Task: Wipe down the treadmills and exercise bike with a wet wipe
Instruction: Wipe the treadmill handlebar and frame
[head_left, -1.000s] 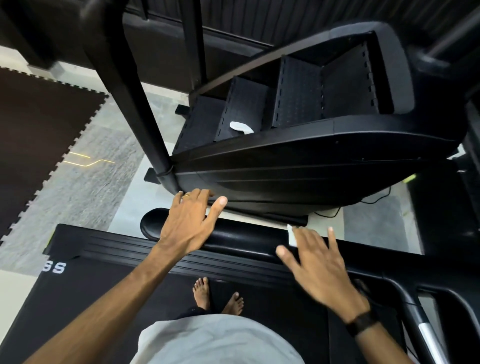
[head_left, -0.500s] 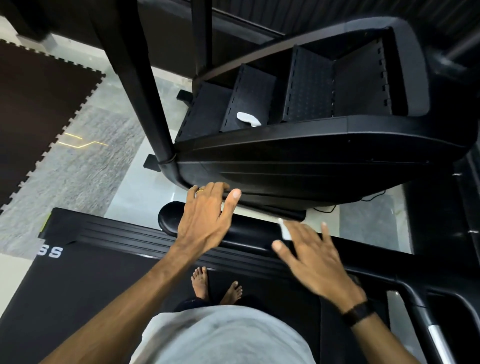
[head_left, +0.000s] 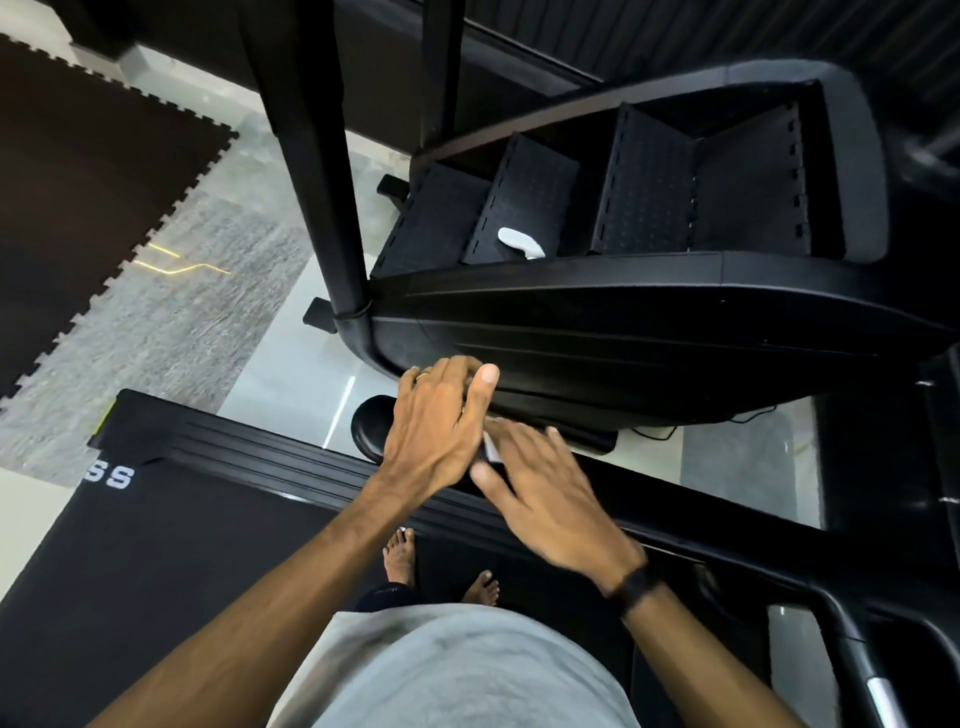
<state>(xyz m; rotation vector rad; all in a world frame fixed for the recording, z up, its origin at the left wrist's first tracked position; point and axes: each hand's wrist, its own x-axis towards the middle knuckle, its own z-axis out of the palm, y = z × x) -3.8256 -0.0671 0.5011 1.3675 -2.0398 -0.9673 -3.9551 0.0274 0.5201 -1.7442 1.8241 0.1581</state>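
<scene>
I stand barefoot on a black treadmill and look down at its padded front handrail. My left hand lies over the rail near its rounded left end, fingers straight and thumb out. My right hand lies flat on the rail right beside it, blurred by motion. A sliver of white wet wipe shows under its fingers, where the two hands meet. Most of the wipe is hidden.
A black stair-climber stands just beyond the rail, with a small white object lying on one of its steps. Its upright post rises at the left. Dark puzzle mats and grey carpet cover the floor to the left.
My right hand has slid left along the handrail with the wipe until it meets my left hand. My left hand has stayed near the rail's left end.
</scene>
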